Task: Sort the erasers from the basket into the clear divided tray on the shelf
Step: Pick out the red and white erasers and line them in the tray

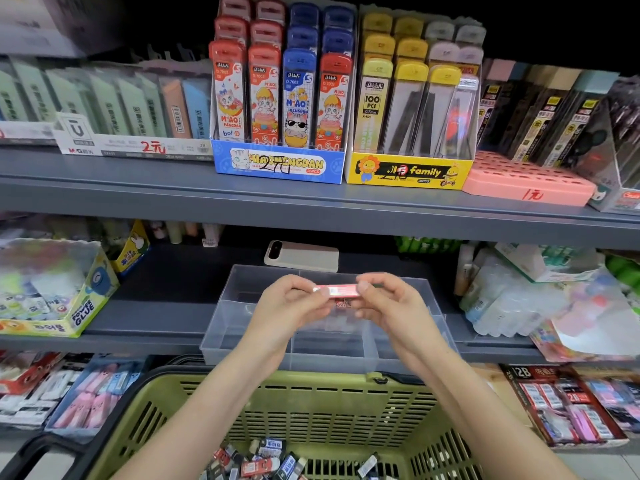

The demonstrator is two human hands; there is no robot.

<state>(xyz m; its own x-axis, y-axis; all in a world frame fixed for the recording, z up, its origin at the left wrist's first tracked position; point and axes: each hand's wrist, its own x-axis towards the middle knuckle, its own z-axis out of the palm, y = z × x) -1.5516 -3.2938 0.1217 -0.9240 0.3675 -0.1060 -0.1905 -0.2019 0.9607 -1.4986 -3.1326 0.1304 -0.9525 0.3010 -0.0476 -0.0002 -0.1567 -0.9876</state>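
Note:
A red eraser (337, 291) in a wrapper is held level above the clear divided tray (242, 299) on the middle shelf. My left hand (291, 306) pinches its left end and my right hand (388, 303) pinches its right end. Below, the green basket (311, 407) holds several wrapped erasers (263, 462) in red, blue and black on its floor. Both forearms reach up over the basket. Through the tray's clear walls I see its dividers; a small dark red eraser (343, 304) shows just under the held one.
A white phone (301, 256) lies on the shelf behind the tray. A glue box (69, 306) stands left of the tray, plastic-wrapped packs (519, 299) right. The upper shelf carries pencil-lead displays (280, 98). Eraser boxes (568, 403) flank the basket below.

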